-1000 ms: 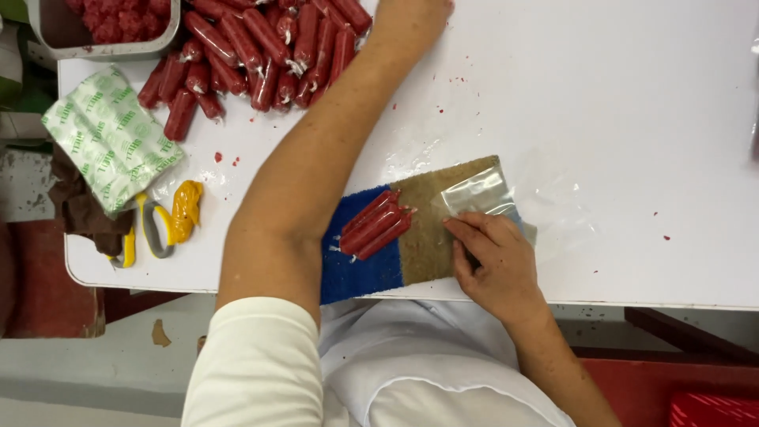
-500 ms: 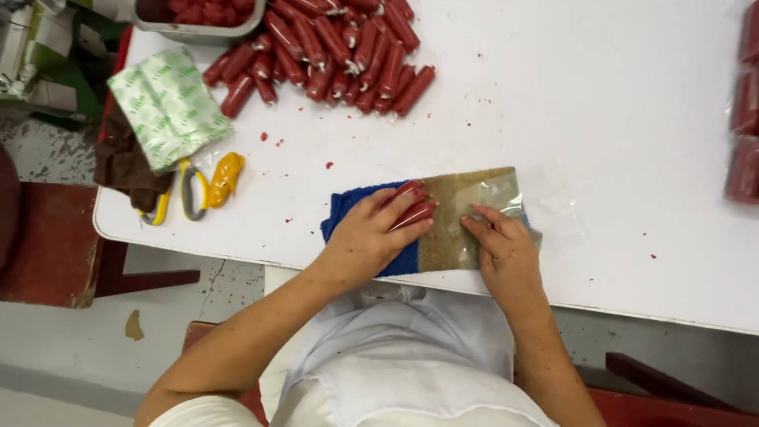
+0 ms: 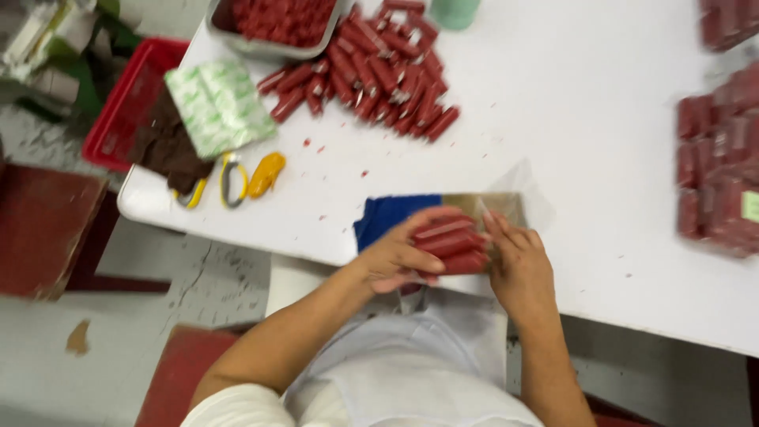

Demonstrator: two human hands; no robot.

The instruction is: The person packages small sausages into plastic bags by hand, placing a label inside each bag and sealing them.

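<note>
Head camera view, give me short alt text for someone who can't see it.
Two bare hands, left hand and right hand, press a few red sausages on a blue and gold pouch at a white table edge. A loose sausage pile lies beyond.

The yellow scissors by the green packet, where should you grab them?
Probably by the looped handles, coming from above. The yellow scissors lie flat on the white table near its left edge, clear of both hands, and the open loops suit fingers. The picture is blurred, so where the blades point is unclear.
</note>
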